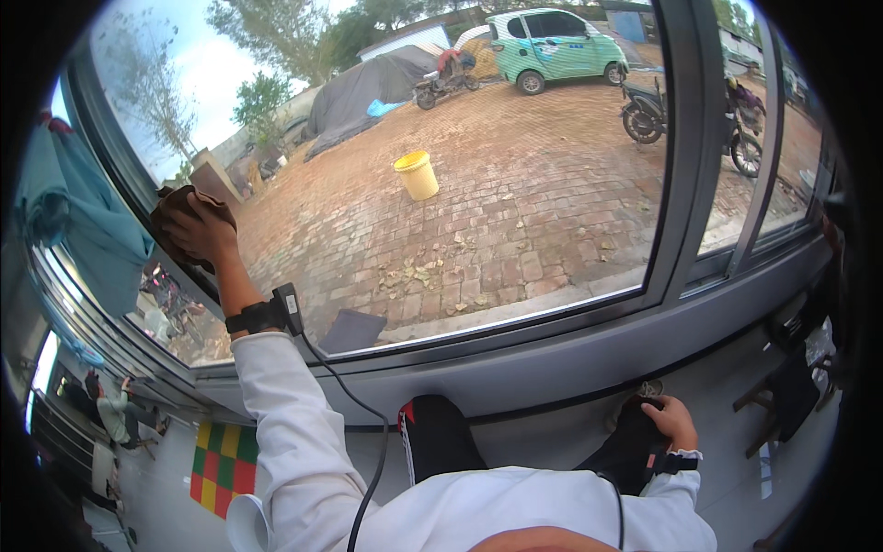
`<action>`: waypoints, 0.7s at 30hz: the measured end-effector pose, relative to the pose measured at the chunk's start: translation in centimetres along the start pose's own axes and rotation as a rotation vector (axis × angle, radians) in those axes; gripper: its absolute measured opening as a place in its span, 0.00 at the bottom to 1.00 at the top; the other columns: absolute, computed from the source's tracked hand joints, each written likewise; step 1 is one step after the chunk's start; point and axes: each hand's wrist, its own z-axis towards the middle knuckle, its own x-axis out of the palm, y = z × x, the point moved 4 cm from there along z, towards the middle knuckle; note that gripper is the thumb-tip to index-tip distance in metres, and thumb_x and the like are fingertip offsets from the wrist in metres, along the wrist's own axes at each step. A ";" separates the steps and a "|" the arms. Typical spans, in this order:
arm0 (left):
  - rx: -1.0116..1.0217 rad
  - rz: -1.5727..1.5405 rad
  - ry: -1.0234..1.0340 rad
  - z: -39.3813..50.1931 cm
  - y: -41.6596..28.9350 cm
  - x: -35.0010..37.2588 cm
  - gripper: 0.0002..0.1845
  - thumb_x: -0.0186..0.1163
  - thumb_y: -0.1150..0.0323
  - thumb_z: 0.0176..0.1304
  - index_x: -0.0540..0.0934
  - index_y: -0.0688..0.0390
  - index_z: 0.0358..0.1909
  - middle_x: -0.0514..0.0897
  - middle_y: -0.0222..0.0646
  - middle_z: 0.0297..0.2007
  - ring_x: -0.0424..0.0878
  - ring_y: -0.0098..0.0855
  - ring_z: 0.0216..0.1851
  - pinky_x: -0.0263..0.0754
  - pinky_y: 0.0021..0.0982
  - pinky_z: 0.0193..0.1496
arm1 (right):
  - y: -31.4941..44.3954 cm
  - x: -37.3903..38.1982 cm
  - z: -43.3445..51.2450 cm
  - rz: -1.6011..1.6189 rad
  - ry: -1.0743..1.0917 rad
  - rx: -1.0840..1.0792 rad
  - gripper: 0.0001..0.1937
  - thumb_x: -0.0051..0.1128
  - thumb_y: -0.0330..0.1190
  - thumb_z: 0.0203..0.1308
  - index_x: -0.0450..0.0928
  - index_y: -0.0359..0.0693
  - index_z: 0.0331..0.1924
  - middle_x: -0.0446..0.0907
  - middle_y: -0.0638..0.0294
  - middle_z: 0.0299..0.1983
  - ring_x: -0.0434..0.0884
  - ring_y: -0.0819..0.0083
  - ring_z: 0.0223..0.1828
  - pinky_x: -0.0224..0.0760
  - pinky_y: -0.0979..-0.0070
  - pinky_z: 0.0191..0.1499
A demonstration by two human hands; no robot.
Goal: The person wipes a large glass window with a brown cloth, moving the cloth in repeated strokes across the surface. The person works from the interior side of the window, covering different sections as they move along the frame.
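My left hand presses a brown cloth against the left side of the large window pane, by the dark window frame. The fingers lie spread over the bunched cloth. Down at the right, my right hand rests on my black-trousered knee, holding no object that I can see. A black strap with a small device sits on my left wrist, and a cable runs from it along my white sleeve.
A blue-green curtain hangs left of the window. Below the pane runs a grey sill. A chequered mat lies on the floor, with a seated person beyond it. A dark-draped stool stands right. Outside are a yellow bucket and a small car.
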 end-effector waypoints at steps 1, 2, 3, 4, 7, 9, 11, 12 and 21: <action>0.007 0.004 -0.002 0.1 -1.9 0.1 0.39 0.37 0.36 0.67 0.53 0.51 0.71 0.55 0.59 0.68 0.53 0.60 0.68 0.48 0.56 0.67 | -0.2 -0.3 -0.3 0.016 -0.022 -0.034 0.30 0.61 0.54 0.46 0.81 0.38 0.48 0.80 0.48 0.44 0.78 0.51 0.50 0.70 0.63 0.54; 0.019 0.008 -0.003 0.2 -4.2 0.2 0.40 0.36 0.35 0.66 0.53 0.50 0.72 0.54 0.59 0.68 0.52 0.60 0.68 0.48 0.58 0.66 | -0.3 -0.3 -0.6 0.019 -0.029 -0.056 0.31 0.62 0.54 0.45 0.81 0.38 0.49 0.79 0.48 0.46 0.77 0.51 0.51 0.69 0.63 0.55; 0.035 0.012 -0.001 0.4 -6.8 0.2 0.41 0.35 0.33 0.66 0.52 0.49 0.72 0.53 0.59 0.68 0.51 0.61 0.68 0.48 0.59 0.66 | -0.2 -0.3 -0.8 0.016 -0.043 -0.079 0.32 0.62 0.53 0.44 0.80 0.39 0.51 0.79 0.47 0.48 0.77 0.51 0.53 0.68 0.64 0.56; 0.094 -0.041 -0.030 0.4 -9.9 0.2 0.42 0.36 0.32 0.65 0.53 0.50 0.71 0.51 0.60 0.69 0.51 0.60 0.69 0.48 0.61 0.65 | -0.1 -0.2 -0.7 0.001 -0.055 -0.079 0.31 0.64 0.52 0.43 0.81 0.38 0.50 0.77 0.47 0.51 0.77 0.51 0.53 0.69 0.64 0.56; 0.274 -0.117 0.025 -0.3 -19.7 0.1 0.41 0.35 0.33 0.65 0.51 0.48 0.72 0.45 0.58 0.71 0.42 0.58 0.72 0.37 0.61 0.68 | 0.2 0.1 -0.6 0.010 -0.112 -0.019 0.31 0.63 0.51 0.43 0.81 0.38 0.50 0.78 0.47 0.51 0.77 0.52 0.53 0.69 0.64 0.57; 0.477 -0.244 -0.022 -2.2 -26.5 -0.7 0.41 0.34 0.32 0.64 0.53 0.46 0.72 0.44 0.56 0.71 0.38 0.61 0.72 0.29 0.66 0.67 | 0.5 0.4 -0.5 0.003 -0.138 -0.020 0.29 0.62 0.49 0.45 0.81 0.38 0.49 0.78 0.48 0.51 0.77 0.51 0.53 0.69 0.64 0.57; 0.545 -0.291 -0.025 -4.2 -32.3 -1.6 0.41 0.35 0.31 0.63 0.56 0.43 0.71 0.49 0.55 0.71 0.40 0.57 0.73 0.34 0.66 0.66 | 0.6 0.6 -0.5 -0.004 -0.155 -0.003 0.29 0.61 0.49 0.46 0.81 0.37 0.49 0.78 0.48 0.51 0.77 0.51 0.53 0.69 0.64 0.57; 0.541 -0.310 0.032 -4.6 -34.4 -2.0 0.41 0.35 0.30 0.62 0.56 0.43 0.71 0.49 0.55 0.71 0.41 0.58 0.72 0.33 0.67 0.66 | 0.6 0.6 -0.6 -0.004 -0.163 -0.002 0.27 0.60 0.48 0.48 0.81 0.37 0.49 0.78 0.48 0.51 0.77 0.51 0.53 0.70 0.63 0.57; 0.769 -0.400 -0.043 -10.9 -46.7 -6.0 0.33 0.51 0.47 0.64 0.65 0.53 0.67 0.61 0.54 0.67 0.65 0.56 0.60 0.50 0.64 0.64 | 0.0 0.8 -0.4 -0.040 -0.253 -0.041 0.20 0.58 0.44 0.53 0.82 0.38 0.45 0.80 0.48 0.45 0.78 0.50 0.49 0.71 0.60 0.53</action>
